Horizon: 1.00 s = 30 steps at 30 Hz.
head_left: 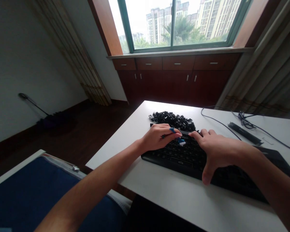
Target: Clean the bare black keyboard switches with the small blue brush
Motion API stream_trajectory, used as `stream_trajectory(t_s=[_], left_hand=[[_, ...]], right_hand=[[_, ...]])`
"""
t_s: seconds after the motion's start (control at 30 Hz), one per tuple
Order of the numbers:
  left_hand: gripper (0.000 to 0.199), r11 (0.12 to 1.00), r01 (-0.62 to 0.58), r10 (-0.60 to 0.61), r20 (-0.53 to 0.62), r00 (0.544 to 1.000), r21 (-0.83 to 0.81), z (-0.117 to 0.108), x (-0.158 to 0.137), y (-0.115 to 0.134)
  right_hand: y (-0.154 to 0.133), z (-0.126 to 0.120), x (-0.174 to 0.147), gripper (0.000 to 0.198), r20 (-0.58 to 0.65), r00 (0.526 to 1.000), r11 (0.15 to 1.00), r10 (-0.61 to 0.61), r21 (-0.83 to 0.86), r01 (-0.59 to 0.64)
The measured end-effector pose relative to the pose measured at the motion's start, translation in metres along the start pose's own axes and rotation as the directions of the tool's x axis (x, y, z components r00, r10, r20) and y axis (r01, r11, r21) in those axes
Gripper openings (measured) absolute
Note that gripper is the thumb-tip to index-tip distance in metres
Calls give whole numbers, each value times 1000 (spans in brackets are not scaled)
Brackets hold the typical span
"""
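Note:
A blue brush [181, 140] with pale bristles is pinched in my left hand [160, 137], its head pointing down at the keys area. Below it lies a black keyboard [176, 161], most keycaps gone and the switch sockets showing. My right hand [215, 148] is spread across the keyboard, thumb near the front edge and fingers toward the back edge. Its index fingertip reaches the top edge close to the brush. Behind the keyboard sits a heap of loose black keycaps [174, 120].
On the white table [125, 151] at the right lie a black plastic strip [245, 133], a bent thin wire piece [267, 141] and a dark cable [207, 116]. A blue-covered seat or bed [38, 193] adjoins at the lower left. Brown cabinets [176, 82] stand under the window.

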<state>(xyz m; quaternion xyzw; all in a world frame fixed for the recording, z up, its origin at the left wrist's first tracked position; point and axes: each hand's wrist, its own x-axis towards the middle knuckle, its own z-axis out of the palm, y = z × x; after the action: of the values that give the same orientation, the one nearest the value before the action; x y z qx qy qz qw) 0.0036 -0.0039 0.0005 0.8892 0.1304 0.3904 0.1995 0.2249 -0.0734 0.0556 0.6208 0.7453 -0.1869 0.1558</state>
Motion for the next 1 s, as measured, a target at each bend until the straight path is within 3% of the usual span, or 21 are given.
stream_trajectory(t_s=[0.23,0.53,0.9,1.0], left_hand=[[20,997,46,-42,-65,997,66,1,-1,-5],[19,997,39,-36,44,998,-69,0,1,5],[16,994,11,-3,-77,997,111,0,-1,-5],[16,996,32,-25,-79,997,84,1,-1,-3]], right_hand=[[-1,0,-1,150,1,1000,1000,13,5,-13],[1,2,1,147,0,1000,1000,1,19,-1],[1,1,-1,149,-3,1000,1000,0,1,0],[2,2,0,150,-9,1000,1000,3,0,-3]])
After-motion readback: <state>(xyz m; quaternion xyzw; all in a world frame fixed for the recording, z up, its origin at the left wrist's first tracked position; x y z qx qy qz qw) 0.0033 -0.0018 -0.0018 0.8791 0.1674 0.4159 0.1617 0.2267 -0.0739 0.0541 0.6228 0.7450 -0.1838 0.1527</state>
